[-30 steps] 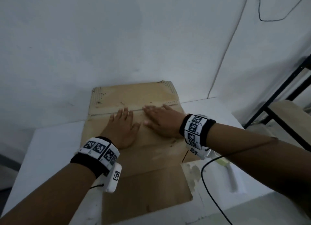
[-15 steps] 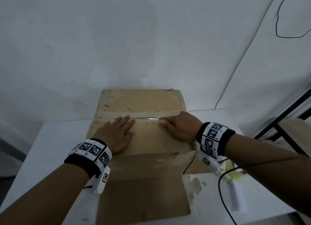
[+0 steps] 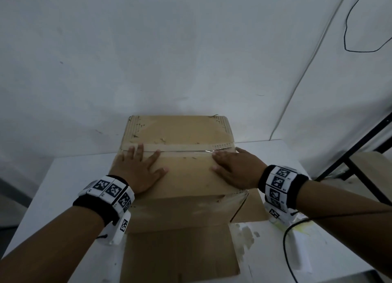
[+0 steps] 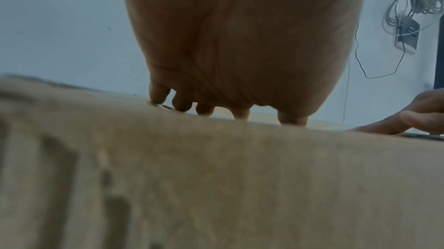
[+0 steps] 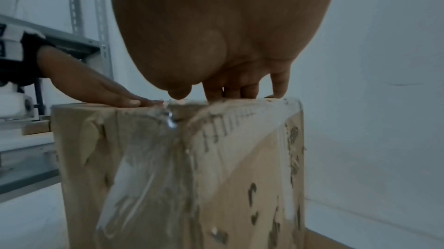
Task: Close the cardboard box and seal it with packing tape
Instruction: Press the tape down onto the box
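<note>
A brown cardboard box (image 3: 186, 172) stands on a white table (image 3: 53, 176) against the wall, its top flaps folded down. A strip of clear packing tape (image 3: 191, 152) runs along the seam between the flaps and hangs wrinkled down the box's right side (image 5: 149, 158). My left hand (image 3: 137, 168) lies flat on the left part of the near flap, fingers spread and reaching the seam. My right hand (image 3: 235, 168) lies flat at the right end, fingertips on the tape near the edge. In the wrist views the box (image 4: 216, 177) fills the lower part under each palm.
A flat cardboard sheet (image 3: 180, 253) lies under the box toward me. A black cable (image 3: 286, 240) trails over the table at right. A dark metal frame with a wooden board (image 3: 364, 164) stands to the right. A metal rack (image 5: 79, 25) stands on the left.
My hands have slid apart along the taped seam: the left toward the box's left edge, the right to its right edge. The head view has shifted, so the box sits more central.
</note>
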